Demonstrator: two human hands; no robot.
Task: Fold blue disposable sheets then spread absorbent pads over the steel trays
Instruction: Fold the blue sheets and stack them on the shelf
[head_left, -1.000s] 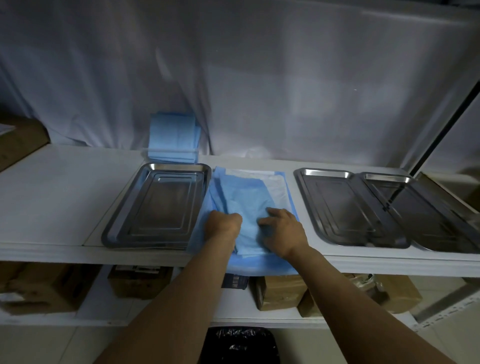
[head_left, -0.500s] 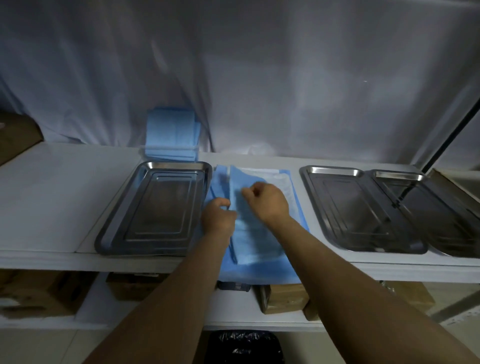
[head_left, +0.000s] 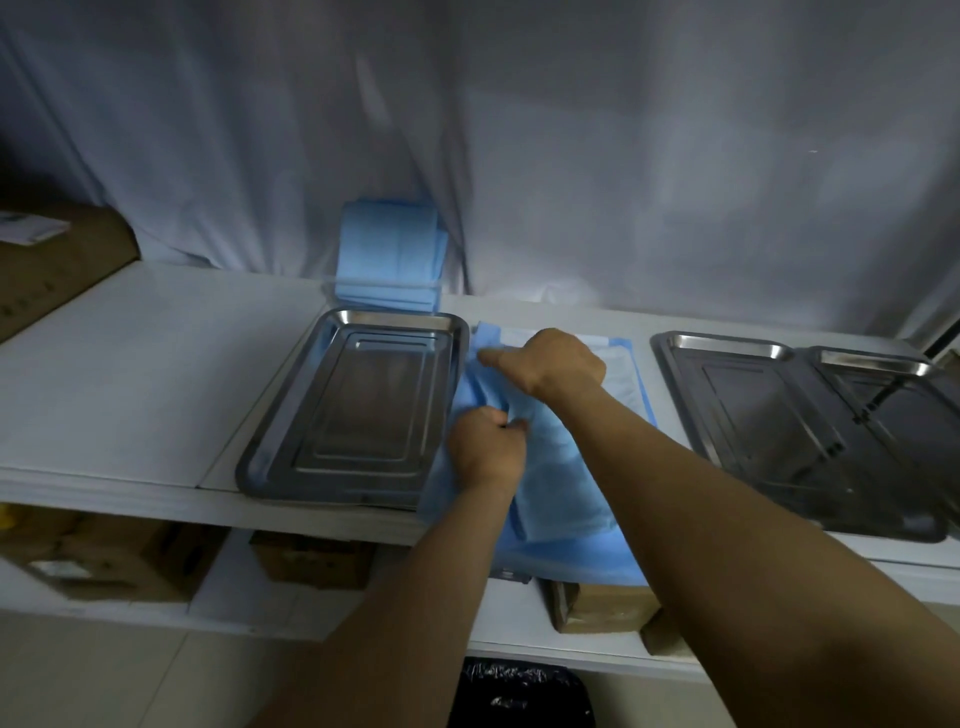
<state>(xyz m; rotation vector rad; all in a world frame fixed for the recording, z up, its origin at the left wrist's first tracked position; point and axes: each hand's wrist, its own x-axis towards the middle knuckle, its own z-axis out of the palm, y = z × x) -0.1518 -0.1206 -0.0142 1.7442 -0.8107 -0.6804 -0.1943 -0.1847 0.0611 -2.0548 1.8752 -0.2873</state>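
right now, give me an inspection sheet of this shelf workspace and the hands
surface: white shelf top, bare to the left of the trays.
job's things: blue sheet lies between the trays, partly folded, its near edge hanging over the shelf front; left steel tray with nothing in it; two steel trays at right, overlapping, uncovered; folded blue stack behind the left tray.
clutter: cardboard box at far left.
hands: left hand closed on a fold of the sheet; right hand on the sheet's far part, grip not clear.
cables: nothing seen.
surroundings: white curtain behind; boxes on the lower shelf; black bag below.
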